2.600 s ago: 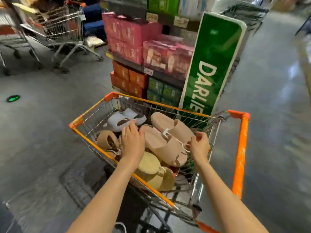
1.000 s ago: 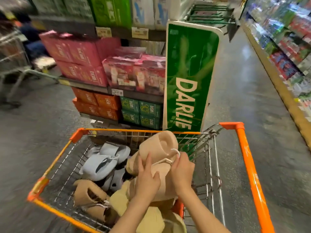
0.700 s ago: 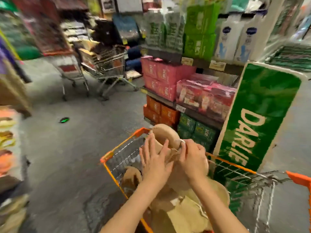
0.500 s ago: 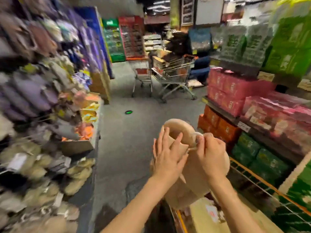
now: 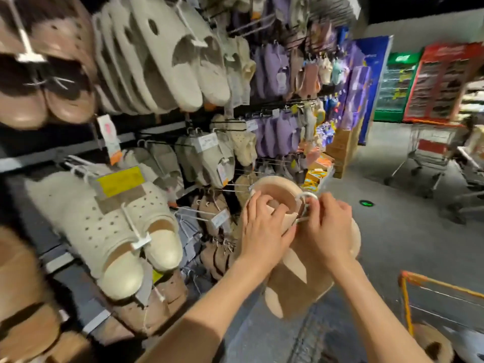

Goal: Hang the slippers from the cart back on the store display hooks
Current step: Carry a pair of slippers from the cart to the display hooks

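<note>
Both hands hold a pair of beige-pink slippers (image 5: 293, 284) upright in front of the display wall. My left hand (image 5: 262, 231) grips the top of the pair, fingers curled over its heel edge. My right hand (image 5: 324, 231) pinches the pair's white plastic hanger (image 5: 306, 203) at the top. A bare wire display hook (image 5: 193, 213) with a price tag sticks out just left of my left hand. The orange-rimmed cart (image 5: 442, 299) stands at the lower right, with a tan slipper (image 5: 429, 344) showing in it.
The wall on the left is packed with hanging slippers: cream perforated clogs (image 5: 117, 231), grey slides (image 5: 162, 56), purple pairs (image 5: 275, 66). Other shopping carts (image 5: 429, 155) stand across the grey aisle floor, beside green and red shelving at the back right.
I have turned left from the cart to the display wall, carrying the beige-pink pair lifted out of the cart. Both hands now hold it close to the hooks.
</note>
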Tool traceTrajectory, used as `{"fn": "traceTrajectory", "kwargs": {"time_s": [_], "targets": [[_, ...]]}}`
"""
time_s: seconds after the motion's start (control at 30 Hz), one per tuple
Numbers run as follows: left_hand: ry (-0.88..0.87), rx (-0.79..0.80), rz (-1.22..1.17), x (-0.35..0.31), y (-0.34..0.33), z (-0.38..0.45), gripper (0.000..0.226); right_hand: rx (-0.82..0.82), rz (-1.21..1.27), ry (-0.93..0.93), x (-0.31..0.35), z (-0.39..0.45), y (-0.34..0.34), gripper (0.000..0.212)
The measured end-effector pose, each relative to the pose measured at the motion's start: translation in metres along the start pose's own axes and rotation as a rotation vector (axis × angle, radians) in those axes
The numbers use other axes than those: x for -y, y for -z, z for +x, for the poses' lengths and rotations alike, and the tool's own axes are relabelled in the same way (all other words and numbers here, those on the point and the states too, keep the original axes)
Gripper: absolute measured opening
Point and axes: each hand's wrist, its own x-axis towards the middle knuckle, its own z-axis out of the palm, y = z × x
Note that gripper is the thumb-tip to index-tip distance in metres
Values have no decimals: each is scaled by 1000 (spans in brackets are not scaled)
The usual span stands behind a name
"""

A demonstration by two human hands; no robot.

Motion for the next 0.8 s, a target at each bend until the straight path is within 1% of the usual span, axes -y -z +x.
{"fn": "traceTrajectory", "kwargs": {"time_s": [0.13, 0.23, 0.33, 0.43, 0.5, 0.57, 0.7, 0.8], "targets": [[85, -68, 120, 25, 68, -41, 26, 100, 145, 31, 67, -28, -4, 28], [170, -72, 224, 32, 109, -68, 27, 157, 194, 81, 106, -45, 2, 26], [215, -71, 320, 39, 144, -88, 31, 211, 317, 81, 142, -55, 9, 22], [306, -92, 400, 49, 178, -106, 33, 282, 416, 171, 177, -62, 5, 20], [341, -126, 476, 57, 201, -117, 34, 371, 486, 180, 198, -67, -1, 20], [379, -152, 539, 61, 223, -128, 35, 402, 568, 231, 217, -72, -5, 25], [512, -132, 615, 62, 258, -159, 40, 480, 723, 274, 254, -96, -5, 28], [628, -111, 666, 62, 286, -187, 42, 585, 843, 307, 284, -117, -5, 25]]}}
